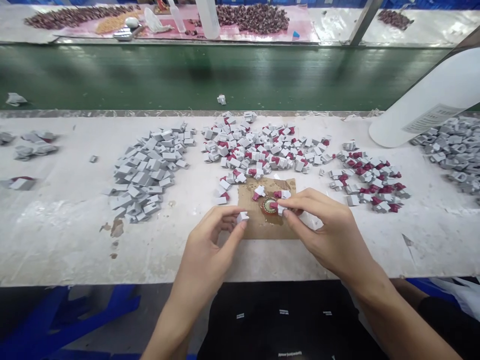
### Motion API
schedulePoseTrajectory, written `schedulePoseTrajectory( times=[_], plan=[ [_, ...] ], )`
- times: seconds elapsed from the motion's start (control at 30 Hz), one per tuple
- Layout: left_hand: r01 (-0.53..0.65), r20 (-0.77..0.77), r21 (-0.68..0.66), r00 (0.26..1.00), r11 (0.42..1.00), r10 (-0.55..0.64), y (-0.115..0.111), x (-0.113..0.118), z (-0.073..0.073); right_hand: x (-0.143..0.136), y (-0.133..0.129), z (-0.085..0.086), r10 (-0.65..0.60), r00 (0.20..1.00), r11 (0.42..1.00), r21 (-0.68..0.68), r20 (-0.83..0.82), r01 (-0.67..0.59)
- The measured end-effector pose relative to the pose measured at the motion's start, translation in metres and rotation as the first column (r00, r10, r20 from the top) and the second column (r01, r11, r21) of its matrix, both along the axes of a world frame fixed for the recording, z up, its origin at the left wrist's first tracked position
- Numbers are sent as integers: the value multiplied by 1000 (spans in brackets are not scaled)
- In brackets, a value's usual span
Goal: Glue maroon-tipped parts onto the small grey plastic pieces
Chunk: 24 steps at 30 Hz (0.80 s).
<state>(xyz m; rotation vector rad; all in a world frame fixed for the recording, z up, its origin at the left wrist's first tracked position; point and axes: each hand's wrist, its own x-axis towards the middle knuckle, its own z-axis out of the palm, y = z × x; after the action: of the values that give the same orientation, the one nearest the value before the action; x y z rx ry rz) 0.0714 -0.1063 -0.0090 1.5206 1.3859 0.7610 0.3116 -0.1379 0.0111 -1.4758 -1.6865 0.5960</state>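
Note:
My left hand (215, 237) pinches a small grey plastic block (242, 217) between thumb and fingertips, just over the left edge of a brown cardboard piece (251, 231). Held in my right hand (322, 220) is a grey-and-dark-red plastic part (279, 208), its red end at a small round cap (268, 205) on the cardboard. Whether it touches the cap I cannot tell. The cap looks like a bottle cap with something pale inside, and the cardboard around it is wet. Two more grey-and-red parts lie on the cardboard, one of them a loose part (258, 192).
Grey blocks (146, 170) are heaped on the left. Grey-and-red parts (262, 145) spread behind the cardboard, with another cluster (371, 180) to the right. A large white bottle (423, 102) leans in at the right. A green belt (150, 75) runs beyond the table.

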Motion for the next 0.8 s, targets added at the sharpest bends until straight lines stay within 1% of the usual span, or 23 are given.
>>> schedulePoseTrajectory(
  times=[0.1, 0.17, 0.23, 0.33, 0.4, 0.43, 0.5, 0.6, 0.63, 0.73, 0.8],
  plan=[
    [11, 116, -62, 993, 998, -4, 4, 9, 5, 0, -2, 3, -37, 996, 999, -29, -81, 34],
    [30, 206, -94, 978, 995, -10, 6, 16, 9, 0, -5, 3, -86, 975, 995, -68, -206, 73],
    [64, 293, -116, 956, 991, -27, 7, 24, 13, 0, -7, 1, -125, 911, 989, -122, -392, 83],
    [115, 391, -130, 919, 985, -55, 6, 35, 18, 0, -7, -2, -143, 759, 976, -218, -636, 2],
    [144, 437, -126, 896, 982, -75, 6, 41, 20, -1, -7, -4, -154, 681, 964, -259, -716, -55],
    [155, 457, -121, 885, 981, -84, 6, 43, 20, -1, -6, -5, -160, 656, 960, -272, -737, -71],
    [171, 492, -108, 865, 979, -97, 7, 46, 20, -2, -6, -6, -174, 633, 957, -282, -755, -72],
    [185, 518, -95, 848, 978, -110, 8, 47, 17, -2, -8, -6, -168, 651, 962, -268, -740, -56],
    [187, 510, -88, 852, 978, -117, 8, 47, 16, -2, -9, -5, -158, 677, 966, -254, -719, -44],
    [205, 433, -43, 886, 978, -167, 6, 43, 14, 1, -11, 0, -110, 791, 980, -199, -602, -16],
    [232, 378, 1, 900, 973, -216, 3, 41, 15, 4, -13, 3, -64, 829, 982, -184, -556, -48]
  ],
)
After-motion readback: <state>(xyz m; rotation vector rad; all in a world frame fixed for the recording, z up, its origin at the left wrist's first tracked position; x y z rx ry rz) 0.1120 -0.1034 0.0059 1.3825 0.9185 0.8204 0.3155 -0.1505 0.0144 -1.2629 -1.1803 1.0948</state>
